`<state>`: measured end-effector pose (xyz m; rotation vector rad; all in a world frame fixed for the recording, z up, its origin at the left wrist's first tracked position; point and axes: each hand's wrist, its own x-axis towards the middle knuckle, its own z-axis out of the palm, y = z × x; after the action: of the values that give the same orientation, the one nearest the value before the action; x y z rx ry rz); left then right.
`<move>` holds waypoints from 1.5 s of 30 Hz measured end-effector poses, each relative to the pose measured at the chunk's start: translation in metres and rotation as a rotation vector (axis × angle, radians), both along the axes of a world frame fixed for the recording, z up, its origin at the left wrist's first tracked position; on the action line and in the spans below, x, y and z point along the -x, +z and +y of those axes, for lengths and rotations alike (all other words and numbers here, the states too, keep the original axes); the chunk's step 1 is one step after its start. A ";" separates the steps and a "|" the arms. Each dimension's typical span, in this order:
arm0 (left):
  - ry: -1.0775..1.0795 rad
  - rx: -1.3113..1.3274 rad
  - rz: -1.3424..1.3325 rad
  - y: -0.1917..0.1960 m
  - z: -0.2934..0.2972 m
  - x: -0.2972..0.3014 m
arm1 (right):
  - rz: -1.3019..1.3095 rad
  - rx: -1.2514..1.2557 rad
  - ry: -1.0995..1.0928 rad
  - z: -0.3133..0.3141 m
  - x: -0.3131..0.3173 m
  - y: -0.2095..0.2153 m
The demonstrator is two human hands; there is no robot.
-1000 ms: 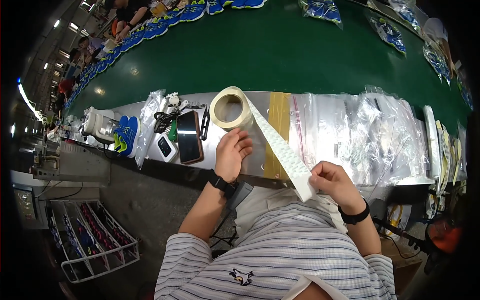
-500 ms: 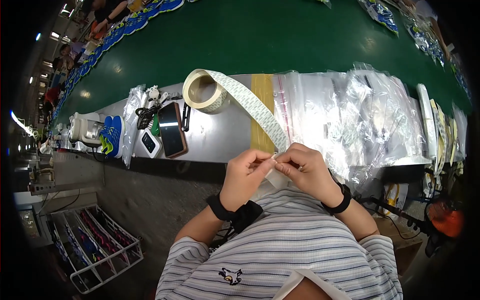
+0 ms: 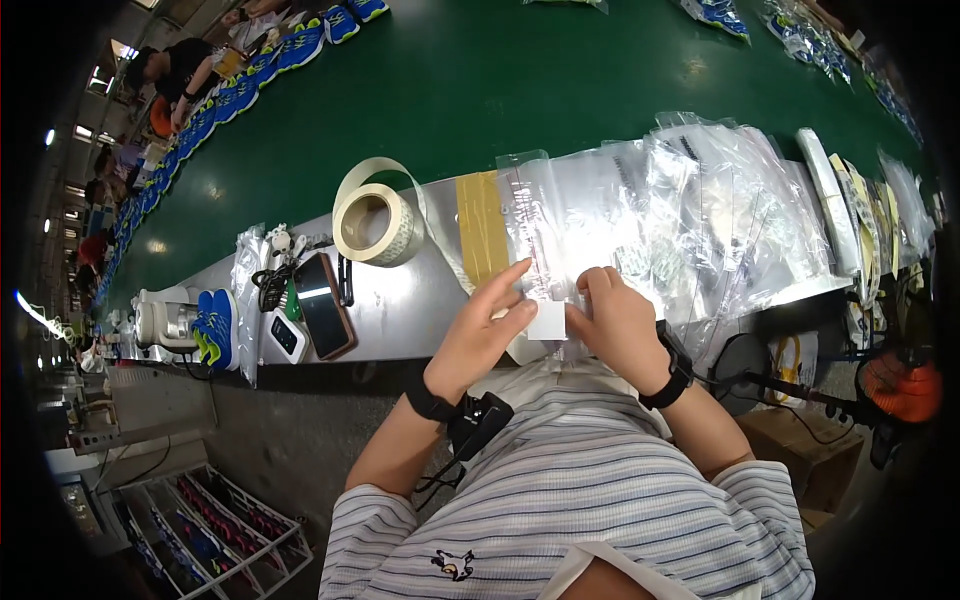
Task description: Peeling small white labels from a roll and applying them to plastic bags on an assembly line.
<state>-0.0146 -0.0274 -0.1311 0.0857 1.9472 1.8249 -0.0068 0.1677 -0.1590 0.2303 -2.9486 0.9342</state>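
A small blank white label lies between my hands, over a clear plastic bag at the table's front edge. My left hand has its thumb at the label's left edge, with the index finger stretched out and apart. At the label's right edge, my right hand pinches with bent fingers; its fingertips partly hide the grip. Left of the bag stands a roll of white labels, its loose strip looping behind and running down toward my left hand.
More clear bags are heaped to the right. A phone, a small white device and blue shoes sit at the left. Beyond is a green belt with shoes along it. An orange fan stands at right.
The white label now shows flat between my hands, which have moved apart. The strip has dropped from its stretched line to my fingers and hangs looser by the roll. The view has shifted.
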 end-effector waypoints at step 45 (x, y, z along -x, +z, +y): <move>-0.124 0.059 -0.260 -0.035 0.102 0.080 | 0.124 0.543 -0.168 0.072 0.015 0.050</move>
<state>-0.0949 0.0751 -0.1657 -0.0467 1.7714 1.6100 -0.0218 0.2394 -0.1093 0.0155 -2.4370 1.5665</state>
